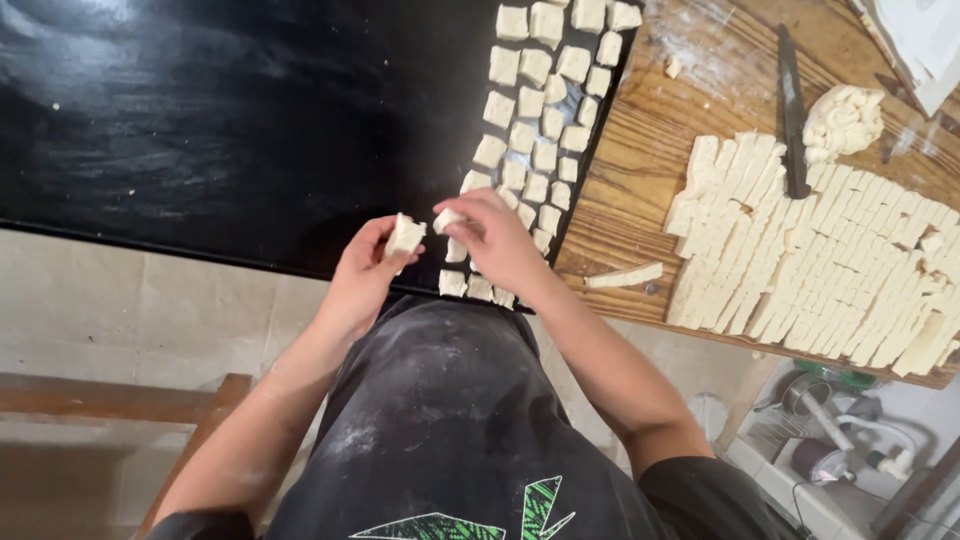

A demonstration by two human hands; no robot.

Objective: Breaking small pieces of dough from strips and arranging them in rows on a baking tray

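My left hand [362, 272] pinches a small square piece of pale dough [405, 236] just over the near edge of a large black tray [230, 120]. My right hand [500, 240] holds another small dough piece [447, 218] between its fingertips, right beside the left hand. Several dough squares [535, 110] lie in rows along the tray's right side, some hidden under my right hand.
A floured wooden board [640, 150] to the right carries a sheet of dough cut into strips [820, 260], a loose strip [625, 276], a dark knife [793, 110] and a lump of dough scraps [845, 120]. Wooden furniture [120, 400] and metal utensils [830, 440] are below.
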